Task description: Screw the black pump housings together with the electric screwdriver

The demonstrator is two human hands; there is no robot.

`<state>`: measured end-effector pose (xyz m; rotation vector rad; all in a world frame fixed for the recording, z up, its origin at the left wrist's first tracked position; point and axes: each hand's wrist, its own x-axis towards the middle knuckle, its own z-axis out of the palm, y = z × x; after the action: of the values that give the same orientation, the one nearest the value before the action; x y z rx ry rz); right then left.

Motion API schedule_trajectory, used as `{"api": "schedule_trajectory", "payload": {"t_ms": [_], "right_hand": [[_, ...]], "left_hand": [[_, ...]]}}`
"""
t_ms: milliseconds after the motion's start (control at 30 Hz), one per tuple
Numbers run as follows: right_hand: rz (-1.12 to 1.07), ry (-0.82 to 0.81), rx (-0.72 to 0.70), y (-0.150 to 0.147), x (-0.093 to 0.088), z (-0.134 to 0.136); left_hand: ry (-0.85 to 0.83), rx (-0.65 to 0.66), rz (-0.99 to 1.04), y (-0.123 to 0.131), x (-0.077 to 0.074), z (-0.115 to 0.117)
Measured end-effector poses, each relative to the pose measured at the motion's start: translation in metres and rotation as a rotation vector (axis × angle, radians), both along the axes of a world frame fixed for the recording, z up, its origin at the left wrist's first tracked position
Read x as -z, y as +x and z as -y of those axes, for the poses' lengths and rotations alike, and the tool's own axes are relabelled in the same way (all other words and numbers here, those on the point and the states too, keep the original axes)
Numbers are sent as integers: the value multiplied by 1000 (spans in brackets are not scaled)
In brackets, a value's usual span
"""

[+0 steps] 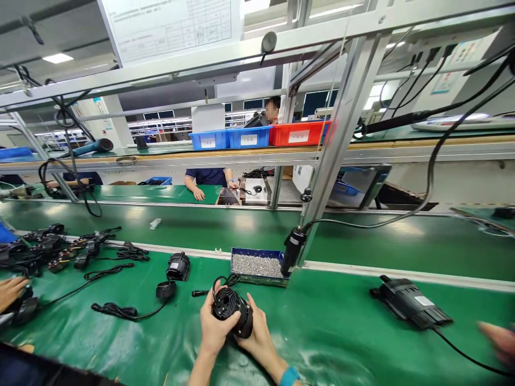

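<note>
At the far left a co-worker's hand (10, 292) rests by a pile of black corded parts (48, 249) on the green mat (322, 327). A loose black housing (178, 266) with its cord lies left of centre. Low in the middle, the left hand (213, 327) wraps the round black pump body (231, 311) from its left side, fingers curled shut on it, thumb up by the vented face. The right hand (257, 335) cups the same body from below and right, fingers closed under it. Holding it well likely means keeping the vented face turned up and the cord clear. Just behind sit 1 blue tray of small screws (257, 265) and a hanging electric screwdriver (292, 249); a flat black unit (410, 303) lies at right.
</note>
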<state>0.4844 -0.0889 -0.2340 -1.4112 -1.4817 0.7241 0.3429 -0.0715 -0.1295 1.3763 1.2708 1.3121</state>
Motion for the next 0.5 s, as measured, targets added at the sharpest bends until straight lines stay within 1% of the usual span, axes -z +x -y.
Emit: {"api": "schedule_trajectory", "payload": {"t_ms": [100,167,233,300,333,367,400,433,467,500], "right_hand": [[65,-2,126,0,-4,-1],[83,-33,199,7,-10,-2],[98,-66,256,19,-23,0],[39,-128,248,33,-42,9],[-55,-187,195,40,-54,17],[-201,-274,102,46,-67,26],[-389,-386,-10,51,-79,37],[-599,-500,-83,55,-91,47],[-789,-610,-123,59,-101,58],[-937,-703,-123,64,-110,67]], "left_hand": [[-9,-210,-27,7,-1,8],[32,-309,-59,14,-1,13],[111,-314,-127,19,1,20],[177,-283,-234,25,6,29],[200,-247,-307,28,9,34],[217,-183,-392,32,12,40],[227,-75,-476,37,15,46],[229,82,-548,42,17,52],[223,266,-596,48,18,59],[213,444,-617,54,17,66]]}}
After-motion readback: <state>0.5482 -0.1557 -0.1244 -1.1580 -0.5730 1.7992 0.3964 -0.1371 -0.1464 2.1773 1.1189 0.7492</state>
